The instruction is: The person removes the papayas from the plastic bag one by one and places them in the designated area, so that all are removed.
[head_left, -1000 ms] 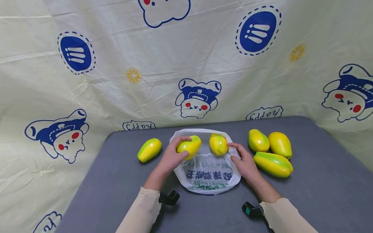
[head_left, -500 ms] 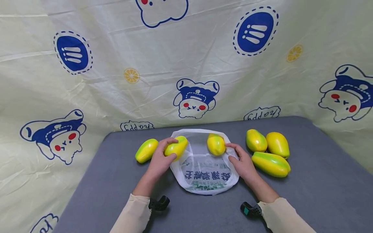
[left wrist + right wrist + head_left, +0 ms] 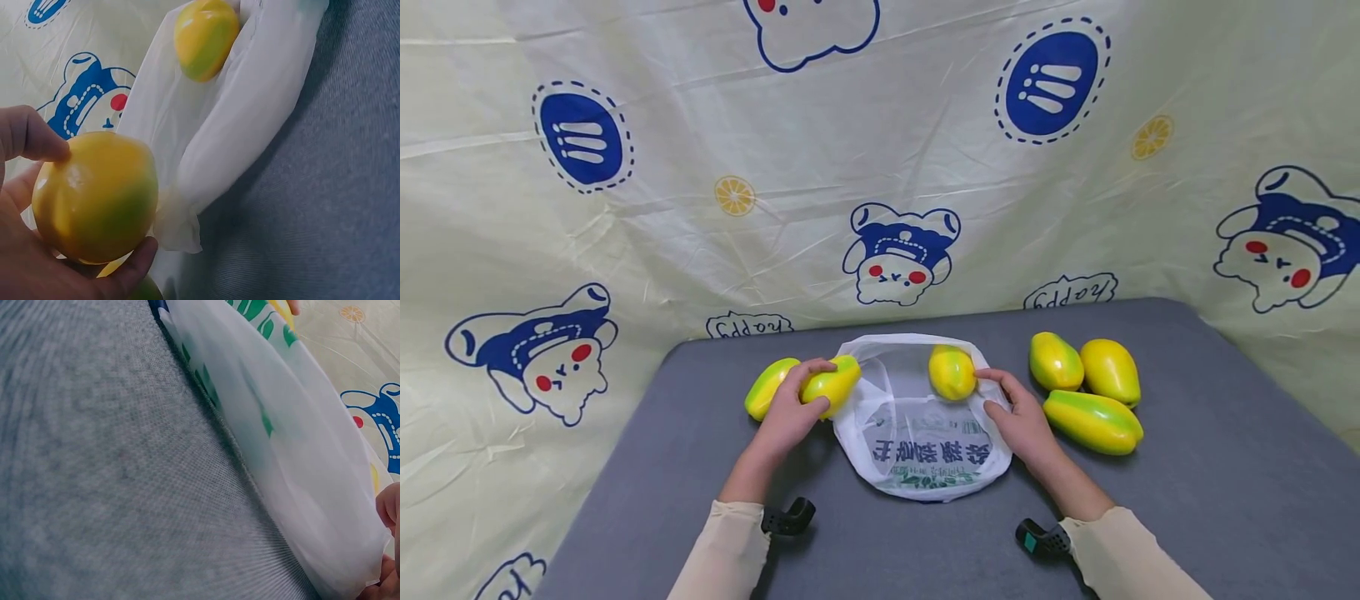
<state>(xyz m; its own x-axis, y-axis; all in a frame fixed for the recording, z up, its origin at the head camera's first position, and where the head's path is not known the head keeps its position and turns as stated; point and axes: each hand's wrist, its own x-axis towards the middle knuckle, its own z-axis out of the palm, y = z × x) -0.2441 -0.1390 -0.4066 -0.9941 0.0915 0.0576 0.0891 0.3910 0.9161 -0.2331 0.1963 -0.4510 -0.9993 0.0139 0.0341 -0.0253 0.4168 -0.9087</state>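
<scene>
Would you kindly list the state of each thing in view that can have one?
Plastic bag: lying on the table, mouth open.
Mango in the bag: resting at the bag's mouth.
Held mango: gripped, at the bag's left edge.
Left hand: curled round the held mango.
Right hand: pinching the bag's rim.
Three mangoes on the right: lying loose, clustered.

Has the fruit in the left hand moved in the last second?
Yes. The fruit in the left hand has gone left, out over the bag rim toward the fruit on the table.
</scene>
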